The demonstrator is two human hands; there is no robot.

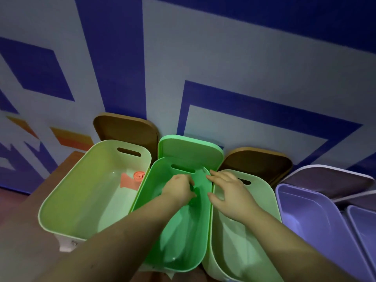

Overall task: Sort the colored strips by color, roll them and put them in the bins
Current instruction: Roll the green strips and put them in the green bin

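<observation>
Strips show only twice: an orange roll (139, 175) lies in the pale bin (61, 200) at left of frame, and something small and green, probably a rolled strip, sits under the left hand (179, 189) inside the green bin (205, 231) at centre, likely being set down by colour. Its fingers curl down; whether they grip it I cannot tell. The right hand (227, 192) rests spread on that bin's right rim, seemingly steadying it, holding nothing.

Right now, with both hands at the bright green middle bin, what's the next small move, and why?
Probably release and lift the left hand out. It is down inside the bright green plastic bin, fingers curled on a small dark green roll, while the right hand rests open on the bin's rim. The roll seems already in place.
</observation>
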